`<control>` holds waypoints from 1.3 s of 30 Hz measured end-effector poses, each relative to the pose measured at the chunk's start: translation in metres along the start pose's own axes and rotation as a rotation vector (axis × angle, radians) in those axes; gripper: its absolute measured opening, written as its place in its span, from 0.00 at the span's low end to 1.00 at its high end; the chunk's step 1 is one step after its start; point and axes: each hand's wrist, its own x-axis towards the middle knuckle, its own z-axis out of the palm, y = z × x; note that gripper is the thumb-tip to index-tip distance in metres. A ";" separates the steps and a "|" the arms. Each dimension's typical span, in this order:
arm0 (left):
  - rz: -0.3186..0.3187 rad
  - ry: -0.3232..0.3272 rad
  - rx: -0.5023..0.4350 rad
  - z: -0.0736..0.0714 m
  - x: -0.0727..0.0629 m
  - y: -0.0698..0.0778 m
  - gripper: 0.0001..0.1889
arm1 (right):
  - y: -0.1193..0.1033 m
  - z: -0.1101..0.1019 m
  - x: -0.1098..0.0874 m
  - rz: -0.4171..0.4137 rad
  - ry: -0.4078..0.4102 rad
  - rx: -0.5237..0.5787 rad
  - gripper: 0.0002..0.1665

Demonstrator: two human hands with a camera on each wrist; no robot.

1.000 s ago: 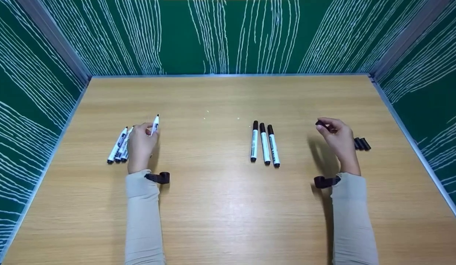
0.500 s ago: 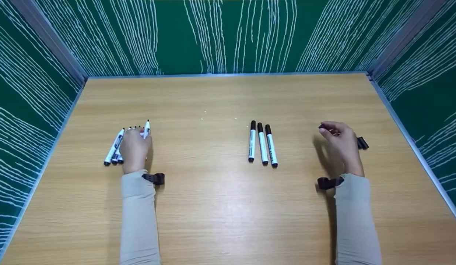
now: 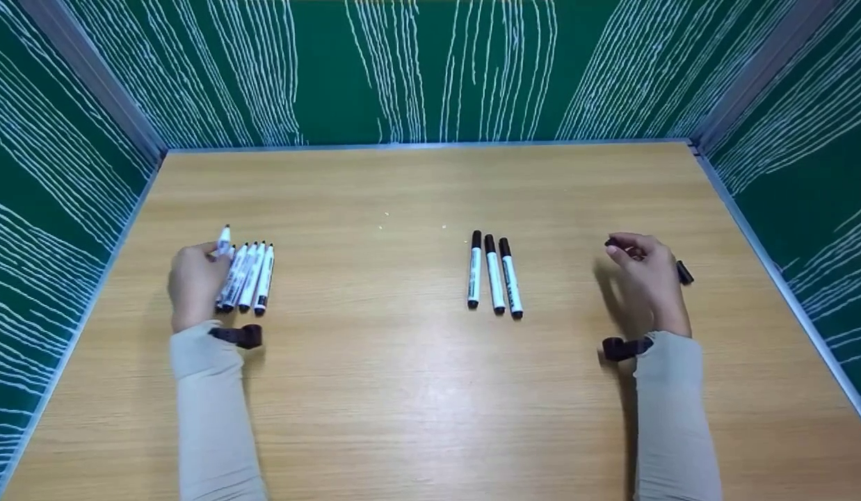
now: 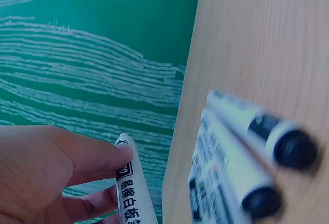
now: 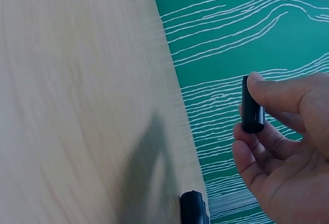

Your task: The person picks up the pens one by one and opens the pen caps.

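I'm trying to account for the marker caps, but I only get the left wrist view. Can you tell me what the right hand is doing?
Observer: The right hand pinches a black cap, as the right wrist view shows.
Operator: Good. I can't make out the nib of the marker in the left hand. Is it capped?
Observer: No, the head view shows its bare dark tip pointing away from the person.
Operator: Are any capped ones on the table?
Observer: Yes, three capped markers lie side by side between the two hands, in the head view.
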 end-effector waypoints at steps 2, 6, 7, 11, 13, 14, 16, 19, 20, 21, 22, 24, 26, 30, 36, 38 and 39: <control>-0.026 -0.010 -0.021 -0.007 0.001 -0.008 0.25 | 0.001 -0.001 0.000 0.007 -0.005 -0.001 0.30; -0.045 0.003 -0.034 -0.016 0.005 -0.024 0.25 | 0.003 -0.004 -0.001 0.007 -0.023 -0.007 0.30; -0.037 0.014 -0.014 -0.017 0.006 -0.028 0.25 | 0.003 -0.006 -0.001 0.002 -0.021 -0.015 0.29; -0.039 0.021 0.034 -0.019 0.011 -0.041 0.24 | 0.006 -0.010 -0.001 -0.010 -0.015 -0.045 0.29; -0.044 0.018 0.053 -0.019 0.014 -0.045 0.23 | 0.007 -0.011 -0.002 -0.004 -0.014 -0.048 0.30; -0.055 0.010 0.048 -0.018 0.015 -0.047 0.23 | 0.007 -0.012 -0.002 0.004 -0.019 -0.044 0.30; -0.065 0.001 0.048 -0.016 0.016 -0.049 0.23 | 0.007 -0.014 -0.003 0.028 -0.034 -0.028 0.31; -0.072 -0.018 0.056 -0.014 0.018 -0.051 0.23 | 0.007 -0.016 -0.004 0.060 -0.053 -0.005 0.32; -0.074 -0.020 0.059 -0.014 0.018 -0.052 0.23 | 0.007 -0.017 -0.004 0.067 -0.054 -0.001 0.32; -0.075 -0.025 0.063 -0.013 0.018 -0.053 0.23 | 0.007 -0.018 -0.004 0.073 -0.055 0.001 0.31; -0.076 -0.030 0.066 -0.013 0.019 -0.053 0.23 | 0.007 -0.019 -0.005 0.076 -0.055 0.000 0.31; -0.078 -0.040 0.072 -0.012 0.019 -0.054 0.24 | 0.008 -0.020 -0.005 0.081 -0.052 -0.012 0.31; -0.084 -0.045 0.074 -0.011 0.019 -0.054 0.23 | 0.009 -0.022 -0.005 0.089 -0.050 -0.025 0.31; -0.089 -0.049 0.076 -0.010 0.019 -0.056 0.23 | 0.011 -0.024 -0.006 0.098 -0.048 -0.054 0.31; -0.098 -0.058 0.046 -0.007 0.018 -0.058 0.23 | 0.013 -0.028 -0.008 0.088 -0.046 -0.067 0.32; -0.089 -0.055 0.053 -0.008 0.018 -0.058 0.23 | 0.013 -0.028 -0.009 0.073 -0.040 -0.072 0.32; -0.086 -0.052 0.055 -0.007 0.018 -0.059 0.23 | 0.013 -0.029 -0.010 0.068 -0.037 -0.074 0.32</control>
